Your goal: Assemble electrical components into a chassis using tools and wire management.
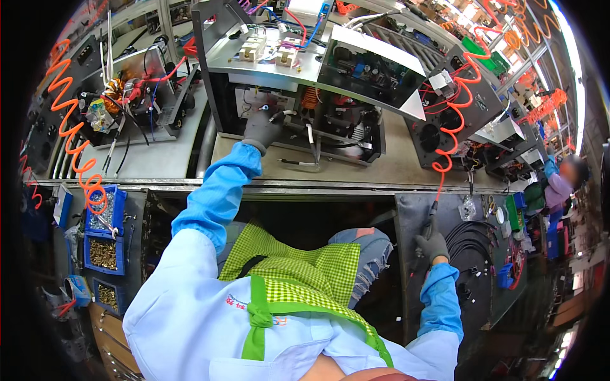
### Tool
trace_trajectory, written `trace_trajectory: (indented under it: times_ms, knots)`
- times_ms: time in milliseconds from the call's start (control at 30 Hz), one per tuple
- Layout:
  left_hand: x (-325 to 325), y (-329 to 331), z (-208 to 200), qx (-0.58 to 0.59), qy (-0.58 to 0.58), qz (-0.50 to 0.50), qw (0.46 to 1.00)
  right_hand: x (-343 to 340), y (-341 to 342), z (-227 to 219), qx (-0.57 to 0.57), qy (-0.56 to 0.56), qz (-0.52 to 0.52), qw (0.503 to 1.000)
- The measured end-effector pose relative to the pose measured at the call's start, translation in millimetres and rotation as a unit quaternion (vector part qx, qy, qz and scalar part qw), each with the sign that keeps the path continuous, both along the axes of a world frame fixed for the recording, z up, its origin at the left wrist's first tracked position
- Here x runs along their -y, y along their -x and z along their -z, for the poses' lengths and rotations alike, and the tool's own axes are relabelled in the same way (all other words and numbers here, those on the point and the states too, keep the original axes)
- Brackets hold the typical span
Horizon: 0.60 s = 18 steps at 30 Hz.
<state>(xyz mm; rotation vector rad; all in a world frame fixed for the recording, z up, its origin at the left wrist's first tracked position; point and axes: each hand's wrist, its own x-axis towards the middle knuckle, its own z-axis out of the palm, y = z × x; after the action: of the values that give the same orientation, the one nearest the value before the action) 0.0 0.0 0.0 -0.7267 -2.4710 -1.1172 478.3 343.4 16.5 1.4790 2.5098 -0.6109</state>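
Judging by the open chassis (270, 71) on the far workbench (394, 174), I'd call it partway assembled. Done, as far as I can see: white blocks (253, 49) sit on the upper plate, a copper-coloured coil (309, 98) is in the lower bay, and red and blue wires run across the top. Left, by my read: the front stands open and a black-and-white lead (311, 136) hangs out over the near edge, its end apparently unconnected. Can't tell which screws are in.

Left hand (262, 129), gloved, is at the left part of the lower bay, fingers bent, a cable lug (265, 108) right at the tips. Can't tell if they're pinched on it or just touching.

Right hand (433, 245), gloved, is well apart from the chassis, over the near right side table (412, 213). Fingers closed around a slim tool (434, 213) on the red coiled hose (450, 136); working end too small to read. Black cables (470, 244) lie coiled just right of it.
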Motion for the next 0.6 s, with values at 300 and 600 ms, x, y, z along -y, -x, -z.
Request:
trace_trajectory:
  times_ms: [300,600]
  knots:
    - [6,-15,-13,-0.019,0.026,0.017,0.999,0,-7,-29,0.122,-0.325,-0.396,0.850]
    - [3,0,7,-0.030,0.041,-0.006,0.999,-3,32,-51,0.162,-0.230,-0.645,0.711]
